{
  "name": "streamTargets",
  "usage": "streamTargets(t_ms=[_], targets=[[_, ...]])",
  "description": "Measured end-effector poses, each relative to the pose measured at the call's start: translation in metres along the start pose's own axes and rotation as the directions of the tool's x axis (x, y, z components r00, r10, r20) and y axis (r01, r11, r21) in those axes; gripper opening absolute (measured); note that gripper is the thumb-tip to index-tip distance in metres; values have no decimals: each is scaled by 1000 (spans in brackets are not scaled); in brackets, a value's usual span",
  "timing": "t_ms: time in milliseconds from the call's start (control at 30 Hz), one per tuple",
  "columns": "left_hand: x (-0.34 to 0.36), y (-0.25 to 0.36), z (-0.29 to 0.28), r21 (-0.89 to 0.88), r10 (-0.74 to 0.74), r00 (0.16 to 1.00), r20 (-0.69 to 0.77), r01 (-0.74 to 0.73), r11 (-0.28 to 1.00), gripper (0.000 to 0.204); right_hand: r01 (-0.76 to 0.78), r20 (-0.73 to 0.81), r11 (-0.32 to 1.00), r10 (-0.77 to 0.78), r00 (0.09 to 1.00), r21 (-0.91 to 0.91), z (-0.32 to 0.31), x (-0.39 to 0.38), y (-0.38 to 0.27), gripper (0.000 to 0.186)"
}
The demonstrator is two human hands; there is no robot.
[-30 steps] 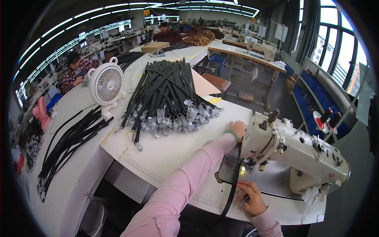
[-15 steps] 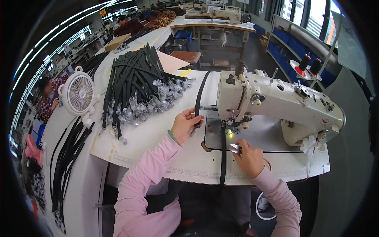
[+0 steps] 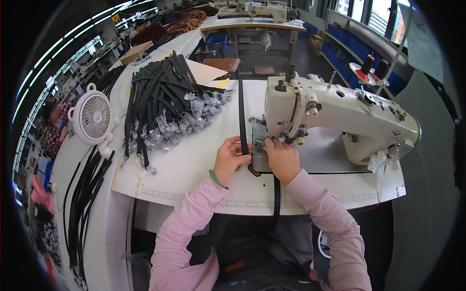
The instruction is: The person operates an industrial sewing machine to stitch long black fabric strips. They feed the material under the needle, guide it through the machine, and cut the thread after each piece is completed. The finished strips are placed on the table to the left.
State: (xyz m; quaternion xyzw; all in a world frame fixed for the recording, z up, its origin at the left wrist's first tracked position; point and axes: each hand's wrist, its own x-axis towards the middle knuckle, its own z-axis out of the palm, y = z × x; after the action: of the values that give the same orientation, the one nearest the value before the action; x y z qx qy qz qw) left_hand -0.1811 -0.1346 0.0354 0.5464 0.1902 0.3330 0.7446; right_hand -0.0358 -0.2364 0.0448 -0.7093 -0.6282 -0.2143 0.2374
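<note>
My left hand [image 3: 226, 161] is closed on a black strap [image 3: 242, 114], pinching it between thumb and fingers just left of the metal sewing plate. From there the strap stretches away toward the far side of the table. My right hand [image 3: 284, 161] is closed around small metal thread snips [image 3: 260, 142], whose tip points left toward the strap; most of the tool is covered by the fingers. Below the right hand, a black strap length [image 3: 276, 199] hangs over the front table edge. The white sewing machine [image 3: 335, 104] stands right behind this hand, which hides part of the needle area.
Black straps with plastic-wrapped ends [image 3: 162, 92] are heaped at the left. Beside them stands a white fan [image 3: 95, 115], with more loose straps [image 3: 87, 203] below it. Thread cones [image 3: 367, 64] rise behind the machine. A person [image 3: 56, 123] sits at the far left.
My right hand has moved left and away from me with the snips, to beside my left hand. The held strap now runs straighter, and my left hand has shifted slightly nearer.
</note>
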Motion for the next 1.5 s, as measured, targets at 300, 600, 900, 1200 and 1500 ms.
streamTargets(t_ms=[300,600,900,1200,1500], targets=[[-2,1,6,133,103,995,-6,-101,986,52,309,227,811,-465,856,497,-58,-41,19,26],[-2,-1,1,77,73,997,-16,-72,994,57,283,177,809,-424,888,516,-47,-49,23,17],[20,94,-102,-301,283,926,-251,-352,886,43,257,152,817,-382,911,516,-50,-50,22,21],[-210,290,-336,-27,653,295,-698,-921,388,60,274,138,831,-382,914,485,-52,-49,16,22],[-357,254,-419,211,461,-78,-884,-947,244,72,283,98,816,-380,920,505,-50,-51,15,18]])
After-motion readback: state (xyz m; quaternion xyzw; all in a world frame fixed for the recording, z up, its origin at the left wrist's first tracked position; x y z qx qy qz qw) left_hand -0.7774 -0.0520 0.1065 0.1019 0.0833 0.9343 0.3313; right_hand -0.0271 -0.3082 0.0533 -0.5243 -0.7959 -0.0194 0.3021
